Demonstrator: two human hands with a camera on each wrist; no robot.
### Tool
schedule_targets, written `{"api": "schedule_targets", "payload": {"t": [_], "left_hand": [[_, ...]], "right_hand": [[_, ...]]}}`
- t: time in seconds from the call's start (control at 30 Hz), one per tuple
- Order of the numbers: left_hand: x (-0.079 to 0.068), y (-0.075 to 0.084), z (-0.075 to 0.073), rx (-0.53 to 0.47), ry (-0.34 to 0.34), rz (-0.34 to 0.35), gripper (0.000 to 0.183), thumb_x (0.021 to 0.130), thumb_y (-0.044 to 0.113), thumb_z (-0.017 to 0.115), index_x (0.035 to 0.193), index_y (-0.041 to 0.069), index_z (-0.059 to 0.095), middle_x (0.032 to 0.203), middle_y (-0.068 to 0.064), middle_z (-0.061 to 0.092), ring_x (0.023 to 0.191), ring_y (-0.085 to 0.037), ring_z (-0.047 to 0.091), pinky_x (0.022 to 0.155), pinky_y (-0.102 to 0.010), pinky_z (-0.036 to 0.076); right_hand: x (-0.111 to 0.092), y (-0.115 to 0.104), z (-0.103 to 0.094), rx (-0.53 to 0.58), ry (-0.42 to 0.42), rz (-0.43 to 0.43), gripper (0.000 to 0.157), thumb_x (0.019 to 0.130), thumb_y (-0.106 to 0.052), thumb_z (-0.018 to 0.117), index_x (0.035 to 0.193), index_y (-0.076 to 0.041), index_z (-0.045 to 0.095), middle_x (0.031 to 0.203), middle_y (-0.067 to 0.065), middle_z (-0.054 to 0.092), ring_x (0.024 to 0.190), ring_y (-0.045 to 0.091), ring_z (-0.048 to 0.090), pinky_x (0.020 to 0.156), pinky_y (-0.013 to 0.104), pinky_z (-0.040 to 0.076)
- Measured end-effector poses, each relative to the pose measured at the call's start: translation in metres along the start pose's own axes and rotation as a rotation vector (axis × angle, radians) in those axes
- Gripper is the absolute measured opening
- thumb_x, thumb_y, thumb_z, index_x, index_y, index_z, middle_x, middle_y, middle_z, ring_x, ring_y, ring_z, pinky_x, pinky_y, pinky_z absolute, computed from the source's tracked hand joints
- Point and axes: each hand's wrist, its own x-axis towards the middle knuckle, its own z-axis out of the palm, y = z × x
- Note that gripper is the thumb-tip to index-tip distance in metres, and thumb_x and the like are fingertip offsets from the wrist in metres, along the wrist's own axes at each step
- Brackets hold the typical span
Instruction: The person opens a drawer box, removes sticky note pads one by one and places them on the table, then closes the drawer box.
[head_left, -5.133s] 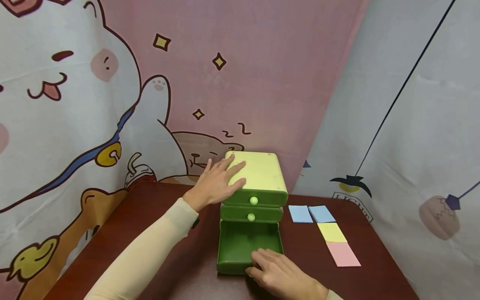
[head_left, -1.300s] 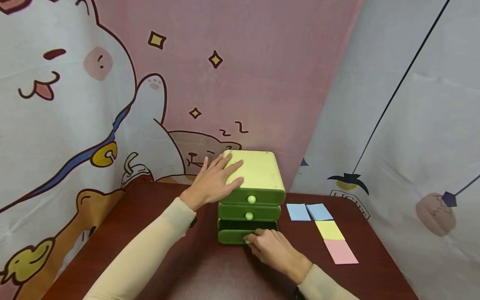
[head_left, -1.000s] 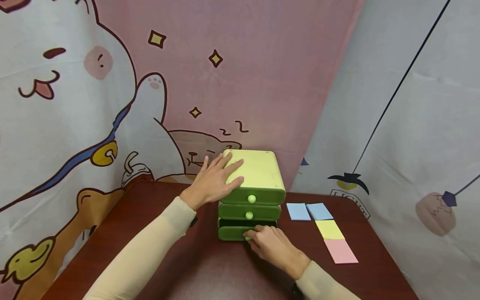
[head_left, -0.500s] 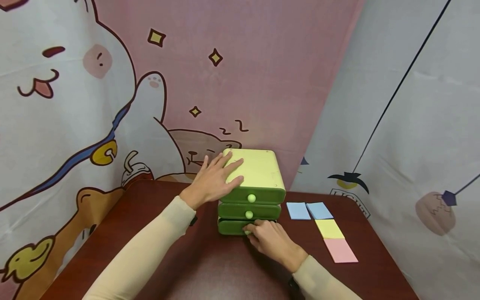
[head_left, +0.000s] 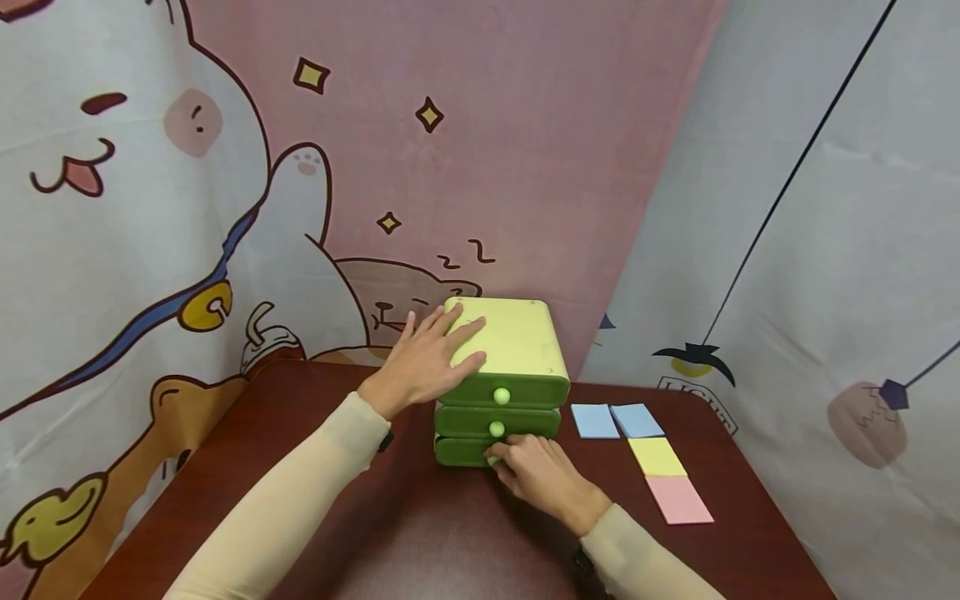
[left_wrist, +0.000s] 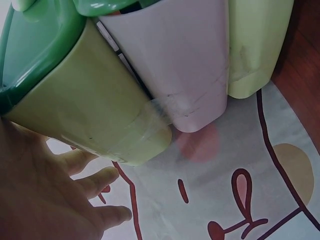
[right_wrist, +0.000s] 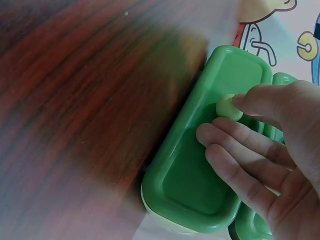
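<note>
A small desktop drawer unit (head_left: 510, 337) with a pale yellow top and three green drawer fronts stands near the back of the table. My left hand (head_left: 423, 362) rests on its top with the fingers spread. In the left wrist view, the left hand (left_wrist: 60, 195) lies along the unit's yellowish casing (left_wrist: 95, 105). At the bottom drawer (head_left: 461, 452), my right hand (head_left: 543, 479) pinches the round light green knob. The right wrist view shows that knob (right_wrist: 228, 108) between thumb and index finger, with other fingertips against the drawer front (right_wrist: 200, 175). The bottom drawer sits almost flush under the others.
Right of the unit, two blue sticky notes (head_left: 595, 421), a yellow one (head_left: 657, 457) and a pink one (head_left: 678, 500) lie on the dark red-brown table (head_left: 450, 542). A cartoon-printed cloth (head_left: 510, 150) hangs behind the table.
The bottom drawer, pulled far out at first, has slid back in beneath the other two. My right hand moved forward with it. My left hand stayed on the unit's top.
</note>
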Motion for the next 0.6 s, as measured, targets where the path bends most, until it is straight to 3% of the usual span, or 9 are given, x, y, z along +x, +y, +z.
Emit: {"api": "schedule_targets", "payload": {"t": [0.6], "left_hand": [[0.0016,0.0011,-0.0029,0.019,-0.002,0.010,0.077,0.116,0.078,0.037,0.183,0.040,0.041,0.196,-0.010,0.028,0.183,-0.042,0.023,0.146,-0.078,0.006]], "right_hand": [[0.0074,0.0019,-0.0057,0.046,-0.060,0.012,0.021,0.098,-0.007,0.093,0.116,-0.018,0.090,0.100,-0.005,0.088,0.078,0.013,0.082,0.055,0.023,0.055]]}}
